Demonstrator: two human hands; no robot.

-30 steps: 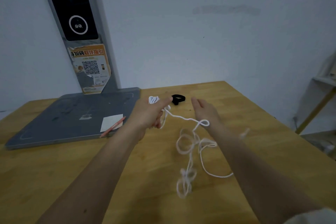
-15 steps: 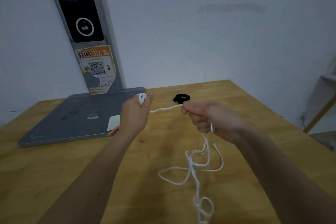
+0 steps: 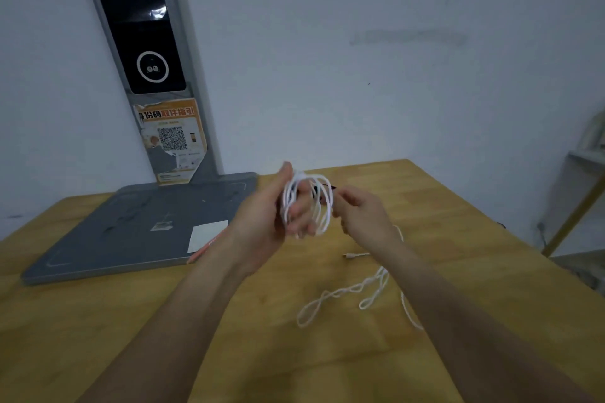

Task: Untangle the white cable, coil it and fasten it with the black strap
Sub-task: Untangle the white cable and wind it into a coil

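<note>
My left hand [image 3: 271, 209] is raised above the wooden table [image 3: 131, 321] and holds several loops of the white cable [image 3: 322, 203] wound around its fingers. My right hand [image 3: 360, 209] sits just right of the loops and pinches the cable where it joins them. The remaining cable runs under my right wrist and lies twisted on the table [image 3: 353, 288], with a small plug end [image 3: 348, 256] showing. The black strap [image 3: 328, 187] is mostly hidden behind the loops; only a dark sliver shows.
A grey flat base [image 3: 131, 232] with a tall post [image 3: 147, 42] carrying a black screen and a QR sticker stands at the back left. A white card [image 3: 208, 237] and an orange pen [image 3: 206, 245] lie on it. A shelf [image 3: 586, 173] stands at the right.
My hands have come together. More cable is wound on my left hand, now several wide loops. The loose tangle on the table has shortened and shifted right.
</note>
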